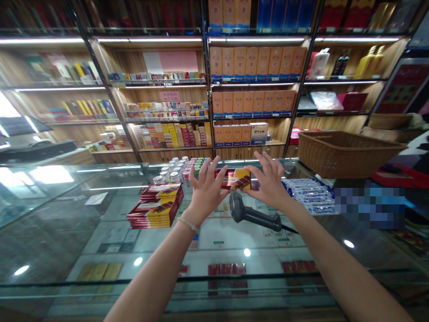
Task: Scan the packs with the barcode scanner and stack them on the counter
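Observation:
A red and yellow wrapped chocolate bar (241, 179) spans the gap between my hands above the glass counter. My left hand (207, 190), with a beaded bracelet at the wrist, grips its left end between thumb and index finger. The right end is pinched by my right hand (269, 185), its other fingers raised. Just below the bar lies a black handheld barcode scanner (254, 215), its cable running right under my forearm. To the left sit two stacks of matching chocolate bars (152, 213). Blue and white packets (311, 196) are laid in a row on the right.
Several small clear-lidded jars (172, 172) stand behind the chocolate stacks. A brown wicker basket (335, 156) rests at the counter's right rear. The glass counter (110, 255) has goods beneath it. Wooden shelves (187, 154) with boxes and bottles line the wall. A blurred patch covers something right.

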{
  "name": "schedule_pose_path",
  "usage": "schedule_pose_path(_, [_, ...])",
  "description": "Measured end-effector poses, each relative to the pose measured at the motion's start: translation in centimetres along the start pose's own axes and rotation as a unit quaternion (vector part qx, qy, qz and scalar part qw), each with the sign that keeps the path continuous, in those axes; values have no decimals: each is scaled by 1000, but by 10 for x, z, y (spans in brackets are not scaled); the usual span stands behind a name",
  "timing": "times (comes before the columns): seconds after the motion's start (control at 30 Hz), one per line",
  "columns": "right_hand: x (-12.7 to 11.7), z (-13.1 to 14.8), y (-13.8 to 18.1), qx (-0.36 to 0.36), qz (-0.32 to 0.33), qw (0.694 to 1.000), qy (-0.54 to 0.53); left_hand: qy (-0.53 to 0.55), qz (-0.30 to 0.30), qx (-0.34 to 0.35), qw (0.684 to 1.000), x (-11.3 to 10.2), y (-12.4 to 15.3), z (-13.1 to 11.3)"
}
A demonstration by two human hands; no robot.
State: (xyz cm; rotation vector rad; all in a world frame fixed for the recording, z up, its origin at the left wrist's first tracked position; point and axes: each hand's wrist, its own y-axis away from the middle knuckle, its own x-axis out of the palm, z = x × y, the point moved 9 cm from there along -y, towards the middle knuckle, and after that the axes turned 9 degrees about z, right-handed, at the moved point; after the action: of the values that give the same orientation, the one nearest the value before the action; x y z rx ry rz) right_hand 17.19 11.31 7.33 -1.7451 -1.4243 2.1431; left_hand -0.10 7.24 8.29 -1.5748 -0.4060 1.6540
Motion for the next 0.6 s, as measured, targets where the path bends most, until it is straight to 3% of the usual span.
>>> schedule_pose_path(0.3, [-11,20,0,-42,-14,999,-13,11,13,7,1000,-4,-2,-13])
schedule_pose_path(0.6, [-7,6,3,-34,43,996,-66,18,3,-20,1000,-7,-1,-1])
